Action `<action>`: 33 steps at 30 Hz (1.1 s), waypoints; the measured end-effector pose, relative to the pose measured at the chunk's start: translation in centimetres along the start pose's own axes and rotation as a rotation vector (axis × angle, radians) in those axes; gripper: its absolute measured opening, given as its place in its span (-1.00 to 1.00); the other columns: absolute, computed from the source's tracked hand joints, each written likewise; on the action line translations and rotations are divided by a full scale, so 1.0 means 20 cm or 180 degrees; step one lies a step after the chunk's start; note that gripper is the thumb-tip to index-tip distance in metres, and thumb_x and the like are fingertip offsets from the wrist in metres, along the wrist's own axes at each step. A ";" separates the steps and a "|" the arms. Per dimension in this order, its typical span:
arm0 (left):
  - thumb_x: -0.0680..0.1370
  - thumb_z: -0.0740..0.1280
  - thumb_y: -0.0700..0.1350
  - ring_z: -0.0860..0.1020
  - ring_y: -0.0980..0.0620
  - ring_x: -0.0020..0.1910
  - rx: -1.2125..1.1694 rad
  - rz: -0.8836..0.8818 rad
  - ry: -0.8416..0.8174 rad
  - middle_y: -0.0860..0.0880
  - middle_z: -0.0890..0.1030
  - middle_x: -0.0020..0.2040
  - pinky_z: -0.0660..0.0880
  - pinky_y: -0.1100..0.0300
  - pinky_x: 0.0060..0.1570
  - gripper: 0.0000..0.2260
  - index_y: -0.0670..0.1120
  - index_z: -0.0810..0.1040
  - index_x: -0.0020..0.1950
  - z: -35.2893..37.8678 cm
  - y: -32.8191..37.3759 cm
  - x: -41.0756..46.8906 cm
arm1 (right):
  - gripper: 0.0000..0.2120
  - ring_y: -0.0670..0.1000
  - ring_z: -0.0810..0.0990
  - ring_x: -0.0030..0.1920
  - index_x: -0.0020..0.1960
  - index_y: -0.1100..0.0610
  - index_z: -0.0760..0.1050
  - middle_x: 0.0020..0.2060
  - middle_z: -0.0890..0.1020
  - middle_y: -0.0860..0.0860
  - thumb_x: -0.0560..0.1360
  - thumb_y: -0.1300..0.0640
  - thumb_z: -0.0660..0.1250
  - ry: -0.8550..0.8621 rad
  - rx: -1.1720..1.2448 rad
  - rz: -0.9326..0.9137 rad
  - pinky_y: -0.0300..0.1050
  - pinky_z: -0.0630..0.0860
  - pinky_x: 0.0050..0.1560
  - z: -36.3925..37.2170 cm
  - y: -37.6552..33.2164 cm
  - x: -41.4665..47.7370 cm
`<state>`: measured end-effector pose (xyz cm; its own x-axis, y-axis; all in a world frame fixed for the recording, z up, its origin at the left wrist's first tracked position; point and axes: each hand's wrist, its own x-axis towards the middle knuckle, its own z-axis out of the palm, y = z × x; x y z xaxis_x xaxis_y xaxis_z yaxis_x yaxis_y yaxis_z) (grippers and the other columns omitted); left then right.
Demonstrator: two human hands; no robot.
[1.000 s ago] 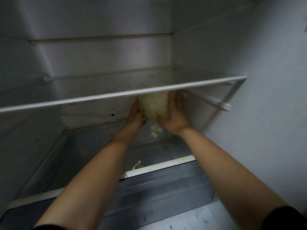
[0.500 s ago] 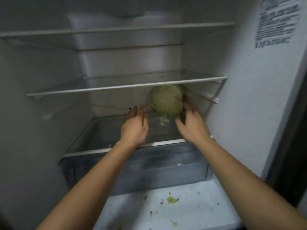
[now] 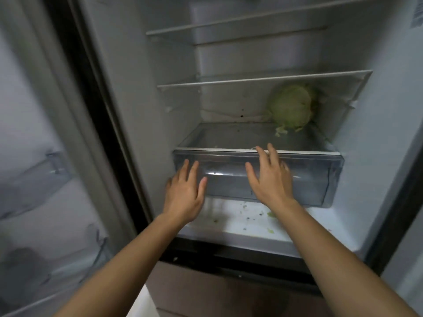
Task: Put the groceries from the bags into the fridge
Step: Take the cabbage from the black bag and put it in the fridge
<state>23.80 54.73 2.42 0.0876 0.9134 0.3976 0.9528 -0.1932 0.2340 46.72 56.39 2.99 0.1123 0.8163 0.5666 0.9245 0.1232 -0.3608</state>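
A pale green cabbage (image 3: 291, 107) rests at the back right of the fridge's lowest glass shelf (image 3: 229, 136), under a higher shelf (image 3: 251, 80). Loose leaf scraps lie just in front of it. My left hand (image 3: 185, 193) hovers with fingers spread before the left end of the clear crisper drawer (image 3: 315, 179). My right hand (image 3: 270, 177) is also spread and empty, over the drawer's front, fingertips near the shelf's front edge. Both hands are well short of the cabbage.
The fridge door (image 3: 45, 179) stands open on the left, with shelf bins on it. Leaf bits litter the white fridge floor (image 3: 251, 223) below the drawer. A top shelf (image 3: 229, 24) sits higher up. The fridge's right wall (image 3: 384, 133) is close by.
Both hands let go of the cabbage, left it on the shelf and drew back out toward the drawer front. The view pulled back and shifted left, showing the door.
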 end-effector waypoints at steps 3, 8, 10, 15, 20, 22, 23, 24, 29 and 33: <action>0.61 -0.09 0.21 0.28 -0.22 0.50 0.0070 0.0005 0.0270 -0.17 0.27 0.55 0.28 -0.23 0.40 -0.39 -0.07 0.24 0.56 -0.13 -0.06 -0.15 | -0.44 0.26 0.37 0.44 0.55 0.11 0.25 0.57 0.20 0.20 0.64 -0.14 0.14 0.0018 0.0043 -0.0107 0.17 0.24 0.46 -0.05 -0.14 -0.12; 0.64 0.09 0.09 0.37 -0.21 0.46 0.0070 0.0632 0.1046 -0.19 0.41 0.47 0.34 -0.22 0.36 -0.53 -0.11 0.43 0.46 -0.40 -0.20 -0.62 | -0.42 0.23 0.20 0.54 0.58 0.10 0.18 0.59 0.13 0.19 0.65 -0.15 0.13 0.0152 0.0262 -0.0243 0.17 0.14 0.53 -0.11 -0.49 -0.42; 0.65 0.12 0.06 0.33 -0.18 0.49 0.0138 0.0846 0.1244 -0.18 0.38 0.49 0.29 -0.21 0.40 -0.56 -0.10 0.44 0.46 -0.52 -0.34 -0.89 | -0.40 0.23 0.16 0.55 0.58 0.11 0.16 0.59 0.12 0.20 0.64 -0.13 0.16 0.0220 0.0430 -0.0325 0.20 0.15 0.53 -0.09 -0.71 -0.60; 0.66 0.12 0.06 0.26 -0.16 0.53 0.0637 0.0581 0.1288 -0.18 0.33 0.52 0.21 -0.23 0.44 -0.56 -0.09 0.40 0.49 -0.86 -0.91 -1.62 | -0.33 0.27 0.14 0.55 0.59 0.14 0.09 0.58 0.08 0.25 0.61 -0.11 0.21 0.0288 0.0913 -0.0595 0.25 0.13 0.53 0.05 -1.42 -1.14; 0.65 0.07 0.11 0.20 -0.19 0.54 0.1183 -0.0736 0.1001 -0.19 0.27 0.55 0.18 -0.29 0.45 -0.52 -0.09 0.36 0.50 -1.25 -1.64 -2.35 | -0.27 0.29 0.01 0.59 0.61 0.13 0.02 0.58 0.02 0.28 0.58 -0.14 0.20 -0.0221 0.1273 -0.1358 0.28 0.00 0.55 0.23 -2.24 -1.65; 0.64 0.05 0.12 0.22 -0.23 0.53 0.1352 -0.1307 0.0890 -0.21 0.28 0.54 0.20 -0.32 0.42 -0.50 -0.11 0.37 0.48 -1.39 -1.90 -2.65 | -0.28 0.30 0.01 0.58 0.61 0.14 0.03 0.58 0.02 0.28 0.58 -0.14 0.18 -0.0450 0.1395 -0.1633 0.32 0.02 0.53 0.29 -2.57 -1.85; 0.63 0.03 0.13 0.21 -0.23 0.53 0.1385 -0.1561 0.0851 -0.21 0.28 0.54 0.19 -0.33 0.42 -0.49 -0.11 0.37 0.49 -1.45 -2.01 -2.78 | -0.28 0.30 0.01 0.58 0.61 0.14 0.03 0.58 0.02 0.28 0.58 -0.15 0.17 -0.0562 0.1415 -0.1757 0.32 0.02 0.53 0.32 -2.70 -1.93; 0.63 0.00 0.14 0.19 -0.21 0.54 0.1421 -0.1847 0.0844 -0.20 0.27 0.54 0.17 -0.32 0.44 -0.47 -0.11 0.35 0.50 -1.51 -2.11 -2.91 | -0.28 0.30 0.01 0.59 0.61 0.13 0.04 0.58 0.02 0.27 0.58 -0.15 0.19 -0.0662 0.1462 -0.1909 0.32 0.02 0.53 0.35 -2.85 -2.02; 0.64 -0.04 0.17 0.13 -0.14 0.57 0.1565 -0.2851 0.1087 -0.16 0.22 0.57 0.07 -0.21 0.50 -0.46 -0.07 0.29 0.53 -1.72 -2.50 -3.39 | -0.25 0.27 0.03 0.57 0.60 0.10 0.07 0.57 0.06 0.25 0.55 -0.14 0.30 -0.0957 0.1676 -0.2541 0.30 0.03 0.54 0.51 -3.49 -2.35; 0.64 -0.04 0.18 0.14 -0.13 0.57 0.1739 -0.3277 0.1170 -0.15 0.23 0.57 0.13 -0.20 0.50 -0.45 -0.07 0.30 0.54 -1.81 -2.84 -3.61 | -0.28 0.25 0.01 0.59 0.61 0.07 0.00 0.59 0.02 0.23 0.59 -0.17 0.21 -0.1282 0.1931 -0.2759 0.28 0.01 0.55 0.73 -3.96 -2.54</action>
<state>-47.12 -13.18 -7.36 -0.7827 0.3780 0.4945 0.5332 0.8171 0.2193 -37.59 13.32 -7.98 -0.7073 0.4313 0.5601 0.2918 0.8998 -0.3245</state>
